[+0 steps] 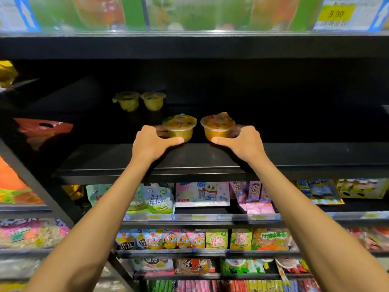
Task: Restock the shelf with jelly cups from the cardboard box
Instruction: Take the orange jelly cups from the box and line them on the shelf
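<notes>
1. Left hand (151, 142): raised on a bare forearm, it grips the left-side translucent amber plastic jelly cup (180, 126), which has a printed film lid. The thumb lies along the cup's front wall near the base, and the fingers curl round its far left side
2. Right hand (242, 142): in a mirrored pose, it grips the right-side translucent amber plastic jelly cup (217, 126), with the thumb low on the front wall and the fingers curled round the far right side
3. The two held cups are upright and side by side, just apart, over the front middle of the black metal shelf board (189, 159). It cannot be told whether their bases rest on the board or sit just above it
4. Two small yellow-green plastic jelly cups (127, 101) stand upright and close together deeper on the same board, behind and to the left of the held pair
5. A red-orange plastic bag with a cut-out handle (42, 128) lies at the left end of this level, well apart from all four cups
6. A yellow paper price label reading 9.90 (336, 13) sits on the clear rail of the shelf above, at upper right. The green and orange packaging behind the rail is blurred
7. Pastel printed snack pouches (160, 200) fill the lower shelves in rows beneath both forearms
</notes>
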